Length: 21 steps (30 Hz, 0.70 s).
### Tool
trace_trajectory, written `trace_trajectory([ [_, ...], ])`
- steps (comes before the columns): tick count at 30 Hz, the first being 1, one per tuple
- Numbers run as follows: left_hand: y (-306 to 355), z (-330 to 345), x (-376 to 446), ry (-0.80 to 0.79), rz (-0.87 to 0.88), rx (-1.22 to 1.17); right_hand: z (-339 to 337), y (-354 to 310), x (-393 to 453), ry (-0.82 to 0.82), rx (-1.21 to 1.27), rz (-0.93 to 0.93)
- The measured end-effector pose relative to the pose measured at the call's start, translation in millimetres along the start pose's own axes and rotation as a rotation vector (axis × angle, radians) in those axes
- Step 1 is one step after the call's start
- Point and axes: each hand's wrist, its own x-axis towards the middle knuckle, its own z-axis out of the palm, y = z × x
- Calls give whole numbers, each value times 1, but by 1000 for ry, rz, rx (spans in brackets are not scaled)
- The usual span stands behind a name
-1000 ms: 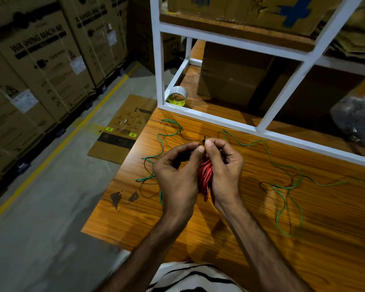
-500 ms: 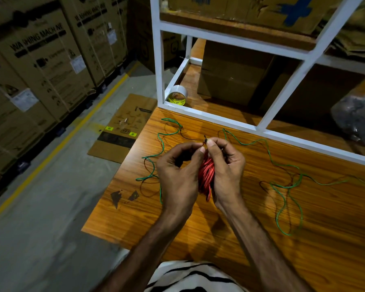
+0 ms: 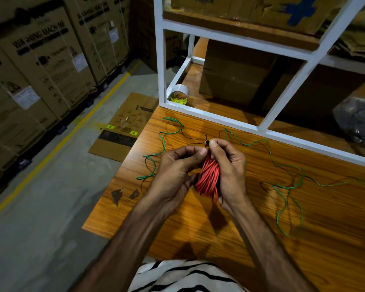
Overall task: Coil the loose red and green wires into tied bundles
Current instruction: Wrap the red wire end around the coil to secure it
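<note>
A coiled red wire bundle [image 3: 208, 178] stands upright between my two hands above the wooden table [image 3: 303, 239]. My left hand [image 3: 175, 175] curls round its left side, thumb and forefinger meeting at the top. My right hand [image 3: 230, 167] grips the right side and pinches a thin dark tie end [image 3: 207, 141] at the top of the bundle. The loose green wire [image 3: 287, 186] sprawls over the table, one stretch to the left of my hands and a longer tangle to the right. The bundle's lower part is hidden by my palms.
A white metal shelf frame [image 3: 219, 119] stands on the far side of the table, with a tape roll [image 3: 179, 95] inside its left corner and cardboard boxes behind. A dark plastic bag [image 3: 358, 121] lies at the right. Stacked cartons [image 3: 40, 66] line the floor at left.
Both hands have stayed together on the red bundle. The fingertips at its top have shifted slightly around the dark tie end.
</note>
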Motion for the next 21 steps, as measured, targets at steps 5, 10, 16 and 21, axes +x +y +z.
trace_trajectory([
  [5, 3, 3, -5, -1, -2, 31, 4, -7, 2, -62, 172, 139],
  [10, 5, 8, -9, -5, 3, 5, 5, -13, 3, -90, 268, 194],
  [16, 7, 10, -10, 4, -11, -11, 4, -15, 3, -127, 306, 203],
  [21, 8, 10, -9, -4, -26, -11, 1, -12, 4, -132, 309, 208],
])
